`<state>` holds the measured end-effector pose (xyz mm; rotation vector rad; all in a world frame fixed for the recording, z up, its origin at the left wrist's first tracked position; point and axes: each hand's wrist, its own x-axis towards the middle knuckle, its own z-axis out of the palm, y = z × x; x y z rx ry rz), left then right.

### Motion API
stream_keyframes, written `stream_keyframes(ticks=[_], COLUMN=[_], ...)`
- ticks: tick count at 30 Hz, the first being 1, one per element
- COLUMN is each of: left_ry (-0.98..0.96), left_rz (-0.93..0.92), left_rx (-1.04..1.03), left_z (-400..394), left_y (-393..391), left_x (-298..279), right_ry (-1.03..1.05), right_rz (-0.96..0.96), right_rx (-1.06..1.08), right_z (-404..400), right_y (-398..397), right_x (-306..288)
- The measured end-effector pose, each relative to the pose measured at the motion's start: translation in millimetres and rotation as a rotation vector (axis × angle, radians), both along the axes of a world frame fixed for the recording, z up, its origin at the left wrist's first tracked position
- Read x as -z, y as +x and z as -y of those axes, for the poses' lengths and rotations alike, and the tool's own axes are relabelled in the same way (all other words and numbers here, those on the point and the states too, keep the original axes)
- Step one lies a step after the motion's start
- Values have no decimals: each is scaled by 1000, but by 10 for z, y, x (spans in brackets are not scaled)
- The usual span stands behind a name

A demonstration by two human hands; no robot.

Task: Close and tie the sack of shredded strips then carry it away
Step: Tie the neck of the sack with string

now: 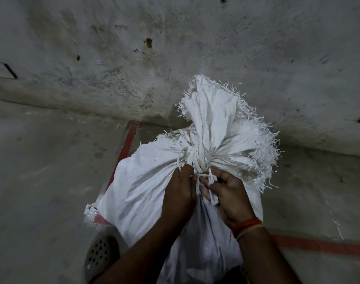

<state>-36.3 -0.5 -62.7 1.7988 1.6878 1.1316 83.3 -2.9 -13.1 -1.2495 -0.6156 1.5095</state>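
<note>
You have one white woven sack (154, 181), neck bound by one white strip tie (197, 158). Two hands on it: left hand (178, 193), right hand (230, 193). One perforated sandal (101, 255). Two red floor lines (128, 140).

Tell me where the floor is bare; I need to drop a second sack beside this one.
Bare concrete lies left of the sack, between the wall and the red line. Right is bare too. Crowded by the perforated shoe.
</note>
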Motion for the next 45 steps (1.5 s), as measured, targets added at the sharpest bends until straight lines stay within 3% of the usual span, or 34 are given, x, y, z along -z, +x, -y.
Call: stream_keyframes(ticks=[15,19,22,25,33,45], left_ry=[42,56,132,123,108,65], left_rz=[-91,-329,-441,-366,-200,-214], left_rx=[-77,-179,-86,13,25,-19], left_z=[45,101,16,-43,-60,-30], left_y=[0,-18,-50,-59,8,78], left_x=[-178,-336,-306,-256,-210,-237], right_ry=[-24,-20,-3,19,51,151], right_rz=[-68,-54,-32,-1,47,165], right_rx=[-28,-41,-50,-60,-74,-136], right_z=[-17,-31,-28,-32,-41,-7], right_y=[68,86,86,70,94,124], right_x=[47,85,78,68,107,73])
